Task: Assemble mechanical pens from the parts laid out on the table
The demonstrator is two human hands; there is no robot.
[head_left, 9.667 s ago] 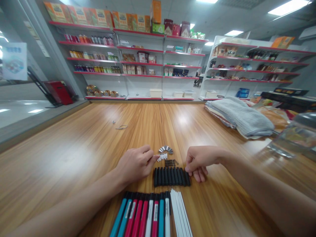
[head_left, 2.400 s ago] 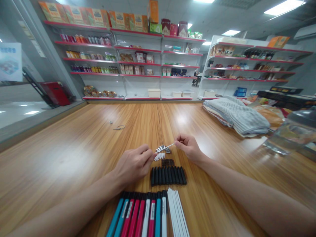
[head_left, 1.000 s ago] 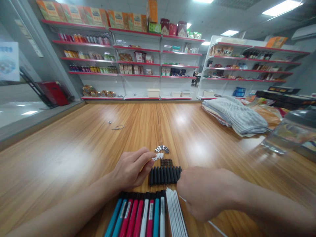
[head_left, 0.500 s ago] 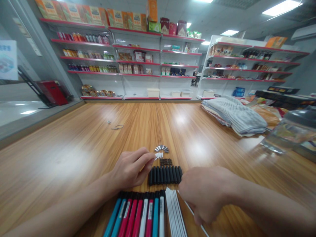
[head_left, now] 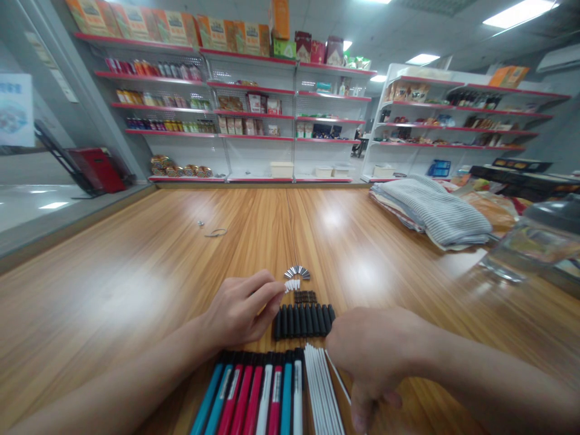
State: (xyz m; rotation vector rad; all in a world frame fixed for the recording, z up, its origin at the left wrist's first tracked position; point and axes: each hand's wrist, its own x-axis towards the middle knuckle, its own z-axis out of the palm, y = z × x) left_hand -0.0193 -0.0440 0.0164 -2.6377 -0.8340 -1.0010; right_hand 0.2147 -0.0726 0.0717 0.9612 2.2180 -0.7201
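Pen parts lie in rows on the wooden table [head_left: 136, 272]. My left hand [head_left: 240, 311] rests with its fingertips pinched at a small cluster of white tips [head_left: 292, 284], just before the fanned silver cones [head_left: 297, 273]. My right hand [head_left: 371, 356] is closed round a thin white refill tube [head_left: 339, 382], held slanted beside the row of white refill tubes [head_left: 317, 389]. Between the hands sit a row of black caps [head_left: 302, 319] and small dark springs [head_left: 305, 296]. Teal, red and white pen barrels [head_left: 258, 396] lie at the near edge.
Folded striped cloths [head_left: 435, 211] lie at the right, with a clear lidded container [head_left: 530, 241] nearer. A small ring and metal bit [head_left: 216, 232] sit far left of centre. Store shelves [head_left: 254, 109] with goods stand behind the table.
My right hand came back from the silver cones to the white tube row with a thin tube, and has just angled it closer against the row. My left hand stayed put.
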